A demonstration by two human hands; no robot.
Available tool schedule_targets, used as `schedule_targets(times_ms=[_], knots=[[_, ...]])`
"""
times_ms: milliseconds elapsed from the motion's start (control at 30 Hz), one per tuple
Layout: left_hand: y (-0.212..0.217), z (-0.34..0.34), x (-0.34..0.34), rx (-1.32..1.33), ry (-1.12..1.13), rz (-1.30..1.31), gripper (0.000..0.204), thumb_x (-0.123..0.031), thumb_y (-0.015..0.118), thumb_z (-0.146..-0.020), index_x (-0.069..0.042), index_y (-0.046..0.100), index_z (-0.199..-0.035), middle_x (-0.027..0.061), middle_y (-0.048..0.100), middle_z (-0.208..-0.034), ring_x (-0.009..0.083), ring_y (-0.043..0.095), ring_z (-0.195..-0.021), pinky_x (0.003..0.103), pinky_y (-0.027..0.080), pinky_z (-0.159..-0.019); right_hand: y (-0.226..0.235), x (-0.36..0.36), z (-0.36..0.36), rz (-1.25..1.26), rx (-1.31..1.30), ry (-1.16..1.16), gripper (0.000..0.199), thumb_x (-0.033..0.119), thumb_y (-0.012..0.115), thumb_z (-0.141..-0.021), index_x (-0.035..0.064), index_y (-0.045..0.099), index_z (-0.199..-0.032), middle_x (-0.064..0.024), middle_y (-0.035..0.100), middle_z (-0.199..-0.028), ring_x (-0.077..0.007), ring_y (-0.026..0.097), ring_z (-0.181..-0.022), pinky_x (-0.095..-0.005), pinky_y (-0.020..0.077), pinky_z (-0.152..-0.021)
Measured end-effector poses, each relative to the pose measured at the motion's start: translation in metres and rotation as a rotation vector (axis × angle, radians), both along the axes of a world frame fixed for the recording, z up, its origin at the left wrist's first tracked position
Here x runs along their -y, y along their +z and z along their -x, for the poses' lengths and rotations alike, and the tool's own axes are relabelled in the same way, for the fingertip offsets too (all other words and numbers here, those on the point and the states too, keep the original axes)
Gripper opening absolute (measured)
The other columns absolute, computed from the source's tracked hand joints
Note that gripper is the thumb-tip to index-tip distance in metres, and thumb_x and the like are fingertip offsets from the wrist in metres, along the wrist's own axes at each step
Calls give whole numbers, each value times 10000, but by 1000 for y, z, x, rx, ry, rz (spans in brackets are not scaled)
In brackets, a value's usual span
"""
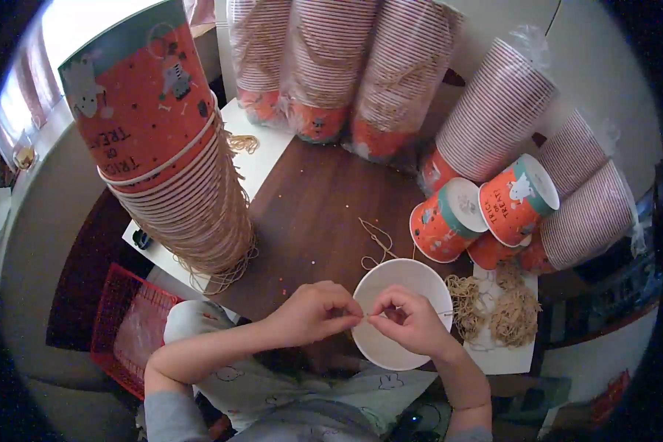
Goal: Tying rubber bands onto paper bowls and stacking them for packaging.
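Note:
My left hand (317, 313) and my right hand (409, 322) meet fingertip to fingertip over a white-lined paper bucket (395, 353). Thumb and forefinger are pinched together on each hand. A thin end of tan string seems to be caught between them, though it is barely visible. The bucket's open mouth faces up, close to my lap. Beyond its far rim, a loose loop of tan string (376, 239) lies on the dark table.
A tall stack of orange buckets (162, 147) with string handles leans at left. Several plastic-wrapped stacks (409, 66) stand at the back and right. Upturned buckets (449, 221) sit nearby. Bundles of tan string (514, 317) lie at right, a red basket (118, 324) at lower left.

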State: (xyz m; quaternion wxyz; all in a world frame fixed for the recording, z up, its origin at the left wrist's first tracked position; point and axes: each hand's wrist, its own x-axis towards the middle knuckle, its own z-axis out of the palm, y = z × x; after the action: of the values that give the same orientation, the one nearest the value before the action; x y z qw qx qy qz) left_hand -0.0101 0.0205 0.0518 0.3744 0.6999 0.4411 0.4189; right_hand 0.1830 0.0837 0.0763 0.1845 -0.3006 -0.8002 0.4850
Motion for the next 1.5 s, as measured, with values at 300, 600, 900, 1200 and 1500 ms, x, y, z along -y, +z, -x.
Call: schedule_targets(times_ms=[300,600,900,1200,1500], knots=[[0,-2,1,39,64,-27,118,-92,655,-712,-51,600,-809,62,585,-736,182,558,-668,292,448,-589,1,1,1,29,27,23,135,136,646,-737,58,574,-820,-27,525,-780,-87,484,-612,-213,407,-509],[-2,-2,0,50,69,-126,119,-92,655,-713,-57,606,-815,55,585,-742,181,567,-686,282,457,-597,-1,1,1,63,9,41,133,146,628,-758,55,572,-837,-33,529,-796,-101,507,-653,-218,419,-542],[-4,-2,0,170,-7,139,87,-95,622,-753,-45,590,-817,18,564,-733,93,528,-674,229,427,-573,1,2,2,55,11,28,143,148,634,-751,51,570,-836,-39,537,-794,-109,517,-657,-233,424,-551],[-4,-1,0,541,-109,548,112,-131,582,-814,-22,563,-826,-17,551,-775,49,495,-724,197,414,-669,7,5,8,-150,4,7,187,61,702,-645,62,562,-770,1,497,-751,-54,413,-575,-194,348,-489],[-7,-2,0,587,-125,572,107,-123,575,-816,-20,560,-839,-7,560,-798,58,509,-754,207,421,-703,6,6,10,-257,-46,-29,142,41,692,-654,63,576,-731,1,510,-713,-61,420,-538,-200,347,-466]])
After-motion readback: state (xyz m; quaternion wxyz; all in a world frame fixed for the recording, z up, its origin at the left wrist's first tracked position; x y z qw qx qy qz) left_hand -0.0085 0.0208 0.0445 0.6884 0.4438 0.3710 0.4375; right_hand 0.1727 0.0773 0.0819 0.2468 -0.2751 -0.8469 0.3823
